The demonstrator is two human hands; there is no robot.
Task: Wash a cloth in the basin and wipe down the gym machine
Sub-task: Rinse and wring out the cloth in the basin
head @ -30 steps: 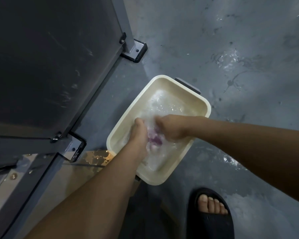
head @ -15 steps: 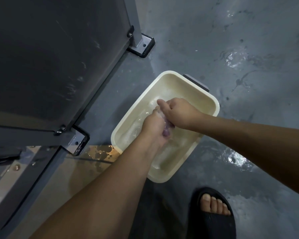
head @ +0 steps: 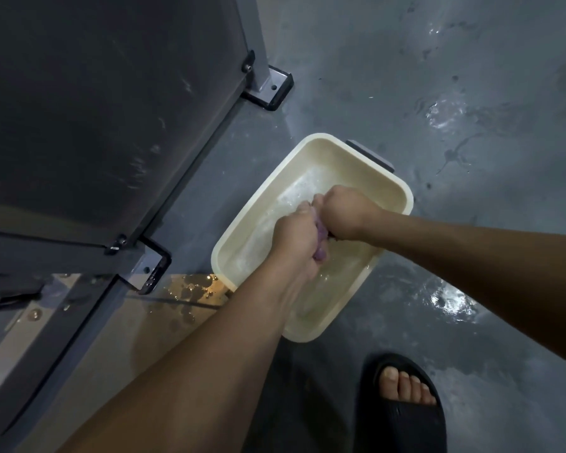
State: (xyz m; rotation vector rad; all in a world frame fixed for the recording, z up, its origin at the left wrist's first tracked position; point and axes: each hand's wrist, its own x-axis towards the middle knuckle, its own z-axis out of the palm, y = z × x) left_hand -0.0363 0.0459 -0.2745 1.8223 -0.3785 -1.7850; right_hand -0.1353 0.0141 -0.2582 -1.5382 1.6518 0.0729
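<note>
The left hand [head: 296, 238] and right hand [head: 345, 212] grip the purple cloth [head: 419, 238] in closed fists; wringing should occur directly above the basin [head: 402, 188], containing runoff.
</note>
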